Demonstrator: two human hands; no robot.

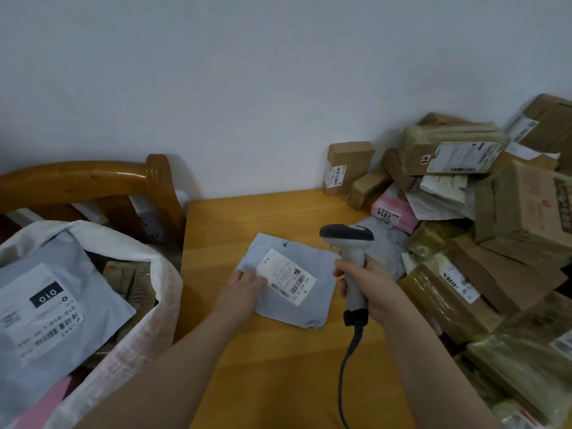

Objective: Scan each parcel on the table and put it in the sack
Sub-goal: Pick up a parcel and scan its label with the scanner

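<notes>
The light wooden table (278, 366) carries a heap of brown cardboard boxes and plastic-wrapped parcels (510, 218) along its right side. Beside its left edge stands the white woven sack (164, 283), mouth open, already holding a grey mailer and some cartons. A flat grey plastic mailer (297, 314) lies on the table between the hands, its white label (289, 277) facing up. The right hand (368, 289) is wrapped round the handle of a grey corded barcode scanner (351, 258), whose head points toward the label. The left hand (244, 289) presses fairly straight fingers on the mailer's left edge.

This looks like the scanning step. Next, the barcode must be read, then the mailer lifted left into the sack.

No beam shows, the trigger finger is hidden, the label print is unreadable, and heap, sack and cable run out of frame.
</notes>
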